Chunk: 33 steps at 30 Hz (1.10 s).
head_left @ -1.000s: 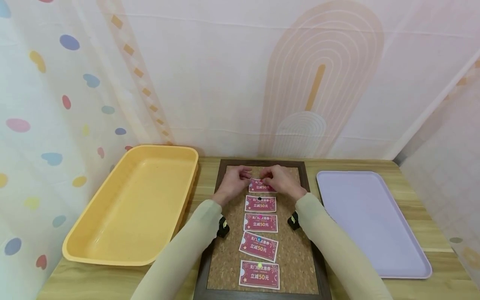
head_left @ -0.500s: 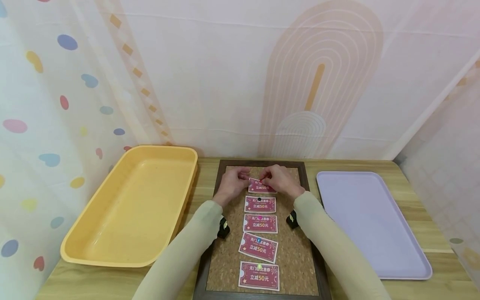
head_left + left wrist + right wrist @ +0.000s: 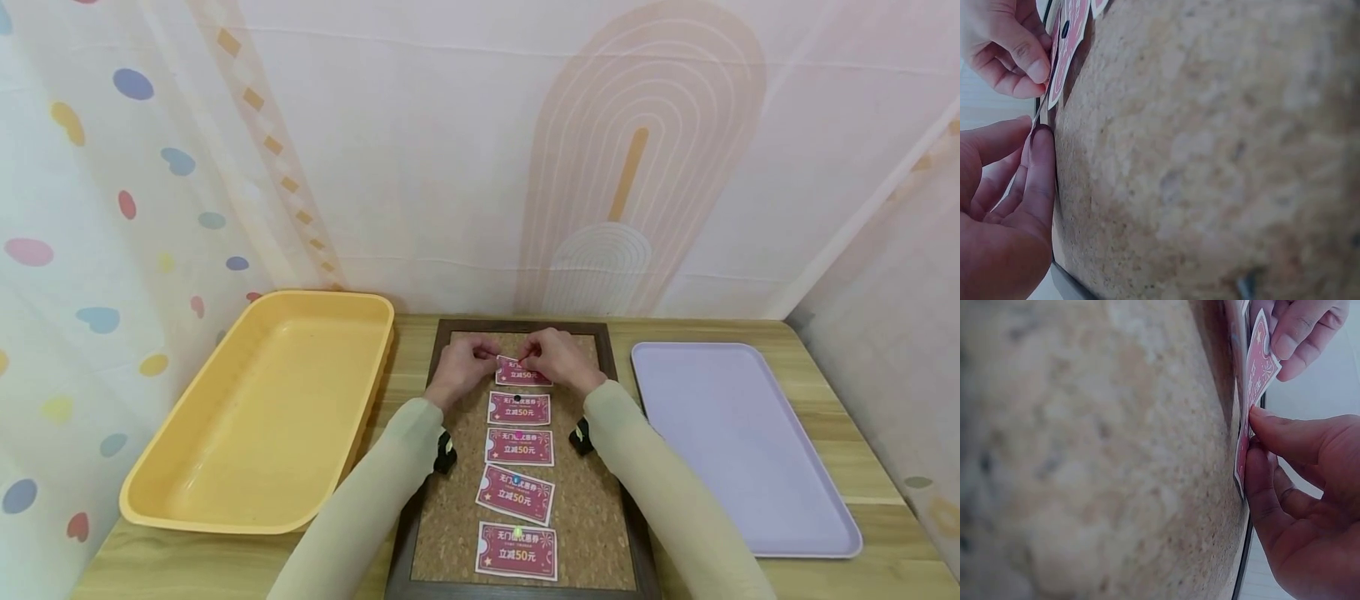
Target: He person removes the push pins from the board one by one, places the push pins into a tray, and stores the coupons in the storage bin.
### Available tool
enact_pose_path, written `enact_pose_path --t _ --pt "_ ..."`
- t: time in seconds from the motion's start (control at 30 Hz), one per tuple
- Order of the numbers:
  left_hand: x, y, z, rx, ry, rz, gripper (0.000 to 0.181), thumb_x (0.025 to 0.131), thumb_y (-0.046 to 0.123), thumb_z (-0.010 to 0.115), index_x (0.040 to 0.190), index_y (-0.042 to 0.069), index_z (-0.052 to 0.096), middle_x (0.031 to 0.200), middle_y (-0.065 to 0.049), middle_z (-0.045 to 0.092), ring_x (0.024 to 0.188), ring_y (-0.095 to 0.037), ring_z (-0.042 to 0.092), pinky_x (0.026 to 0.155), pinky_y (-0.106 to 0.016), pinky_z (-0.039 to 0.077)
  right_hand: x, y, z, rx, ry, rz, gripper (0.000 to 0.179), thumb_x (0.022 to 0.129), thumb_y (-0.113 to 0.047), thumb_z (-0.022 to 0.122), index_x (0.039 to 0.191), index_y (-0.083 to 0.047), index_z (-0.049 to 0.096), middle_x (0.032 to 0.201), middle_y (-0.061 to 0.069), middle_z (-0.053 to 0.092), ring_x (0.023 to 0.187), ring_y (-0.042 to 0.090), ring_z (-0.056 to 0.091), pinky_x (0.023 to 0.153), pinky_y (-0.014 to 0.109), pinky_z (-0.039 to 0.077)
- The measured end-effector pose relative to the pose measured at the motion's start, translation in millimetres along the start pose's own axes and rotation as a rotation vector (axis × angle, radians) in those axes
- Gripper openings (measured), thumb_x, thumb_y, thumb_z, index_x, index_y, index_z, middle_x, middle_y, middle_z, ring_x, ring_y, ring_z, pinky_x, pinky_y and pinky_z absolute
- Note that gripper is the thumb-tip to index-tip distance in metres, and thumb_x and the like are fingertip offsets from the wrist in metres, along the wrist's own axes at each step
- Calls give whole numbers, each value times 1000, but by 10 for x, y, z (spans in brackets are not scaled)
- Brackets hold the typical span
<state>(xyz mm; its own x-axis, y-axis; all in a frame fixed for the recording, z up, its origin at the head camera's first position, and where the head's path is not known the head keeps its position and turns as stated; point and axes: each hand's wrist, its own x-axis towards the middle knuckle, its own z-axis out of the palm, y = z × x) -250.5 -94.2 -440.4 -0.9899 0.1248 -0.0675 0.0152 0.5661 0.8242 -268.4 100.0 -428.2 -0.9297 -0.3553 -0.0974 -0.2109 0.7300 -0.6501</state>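
Observation:
Several pink paper coupons lie in a column on a dark-framed corkboard. At its far end is the top coupon, whose left edge my left hand pinches between thumb and finger. My right hand pinches a small red pushpin, mostly hidden by the fingertips, at that coupon's upper edge. Seen from the right wrist, the coupon stands slightly off the cork between both hands. Below it, the second coupon carries a black pin. The lower coupons bear pink, blue and yellow-green pins.
A deep yellow tray stands left of the board. On the right lies a shallow lilac tray. Both rest on a wooden table, with a patterned curtain behind. A black wrist camera sits under each forearm.
Both hands stay at the top coupon with only slight finger movement. The red pin between the right fingertips shows more than it did one second ago. The lower coupons stay put.

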Motion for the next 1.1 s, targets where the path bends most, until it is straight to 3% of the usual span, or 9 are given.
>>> enact_pose_path --t 0.3,0.87,1.1 --pt "-3 2 -32 20 8 -19 15 95 10 75 109 4 75 102 -9 74 95 -23 68 84 -37 55 7 -57 1 12 -13 29 5 98 -11 71 99 -8 76 88 3 67 72 16 56 61 26 44" --pt "75 -5 3 63 27 2 8 94 9 75 101 6 76 95 -7 73 87 -19 65 77 -32 53 53 -26 -16 17 -11 36 4 97 -10 72 98 -8 75 88 4 67 74 16 55 62 26 43" --pt "80 -17 4 65 22 -27 9 95 11 75 102 6 75 96 -8 73 88 -20 65 80 -34 53 53 -23 -6 22 -14 53 4 98 -11 72 97 -8 74 88 4 66 74 16 56 61 26 43"
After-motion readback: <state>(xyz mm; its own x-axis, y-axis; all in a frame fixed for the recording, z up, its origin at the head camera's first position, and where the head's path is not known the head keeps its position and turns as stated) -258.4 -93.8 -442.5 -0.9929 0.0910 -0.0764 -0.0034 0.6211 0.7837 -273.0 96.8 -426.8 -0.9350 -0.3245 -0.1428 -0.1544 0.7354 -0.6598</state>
